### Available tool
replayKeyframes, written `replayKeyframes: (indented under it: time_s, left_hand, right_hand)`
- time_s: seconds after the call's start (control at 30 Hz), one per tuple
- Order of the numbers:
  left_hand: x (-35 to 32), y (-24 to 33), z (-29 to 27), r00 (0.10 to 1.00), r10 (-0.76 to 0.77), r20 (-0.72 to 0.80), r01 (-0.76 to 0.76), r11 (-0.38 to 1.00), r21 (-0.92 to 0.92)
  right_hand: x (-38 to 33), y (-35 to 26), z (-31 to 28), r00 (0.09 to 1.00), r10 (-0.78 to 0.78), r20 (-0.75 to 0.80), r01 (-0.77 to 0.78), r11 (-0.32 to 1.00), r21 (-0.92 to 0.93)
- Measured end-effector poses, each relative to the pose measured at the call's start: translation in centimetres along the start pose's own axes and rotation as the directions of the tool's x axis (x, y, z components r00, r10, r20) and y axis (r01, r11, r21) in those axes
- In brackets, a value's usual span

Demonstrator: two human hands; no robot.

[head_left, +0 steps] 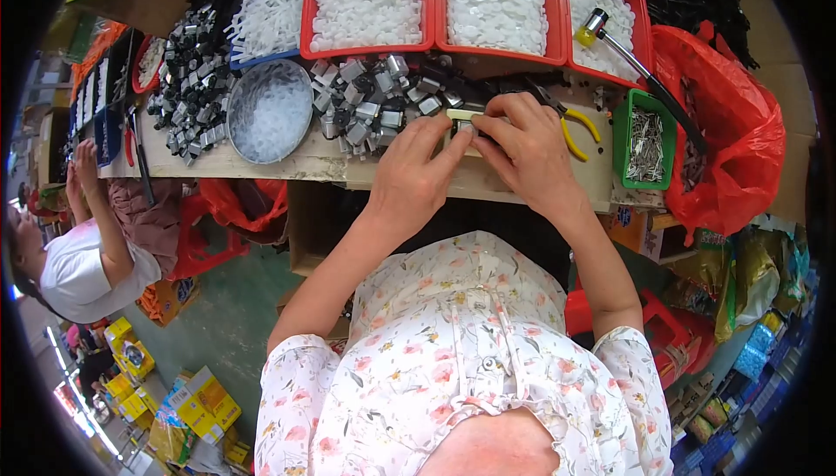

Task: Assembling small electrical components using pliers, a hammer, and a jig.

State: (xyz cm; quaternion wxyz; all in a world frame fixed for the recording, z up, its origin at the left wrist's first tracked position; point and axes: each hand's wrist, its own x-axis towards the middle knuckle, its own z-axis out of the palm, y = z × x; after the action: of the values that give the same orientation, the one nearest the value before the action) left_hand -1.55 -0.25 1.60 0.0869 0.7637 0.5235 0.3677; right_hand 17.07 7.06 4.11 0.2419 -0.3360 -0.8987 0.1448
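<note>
- A worker's left hand (411, 167) and right hand (529, 149) meet at the front of the table (475, 178), fingers closed on a small dark-and-metal part (464, 127); which fingertips bear the hold is hidden.
- The part sits at a cream block (456, 114); whether it is seated in it or merely rests on it cannot be told.
- A slip looks the likeliest mishap: uneven pressure from the two thumbs could tilt the part or skid the block.
- Just beyond lies a heap of metal-and-black parts (361, 106), where a dropped piece could be lost among lookalikes.
- Yellow-handled pliers (569, 140) lie beside the right hand, easily knocked by a sideways swing.
- Farther right, a hammer (640, 67) slants across a red tray (643, 16); a bump could spill white pieces.
</note>
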Motion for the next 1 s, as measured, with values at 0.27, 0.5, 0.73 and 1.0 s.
replayKeyframes:
  time_s: [0.27, 0.5, 0.73, 1.0]
  left_hand:
    - [0.1, -0.2, 0.2, 1.000, 0.031, 0.005, -0.031, 1.000, 0.007]
    - [1.3, 0.6, -1.8, 0.992, -0.034, 0.124, 0.034, 0.999, 0.007]
    - [5.3, -0.8, -4.0, 0.993, 0.017, 0.117, -0.003, 0.993, -0.116]
    - [11.8, -8.3, -4.6, 0.998, 0.043, -0.035, -0.037, 0.985, 0.168]
  right_hand:
    - [-0.3, -0.3, -0.5, 0.999, 0.027, -0.016, -0.027, 0.999, 0.021]
    - [-3.8, 2.2, -6.5, 0.936, 0.248, -0.251, -0.275, 0.958, -0.079]
    - [-9.5, 8.2, -9.3, 0.836, 0.466, -0.289, -0.541, 0.789, -0.292]
    - [-8.7, 9.1, -9.4, 0.832, 0.501, -0.240, -0.548, 0.810, -0.209]
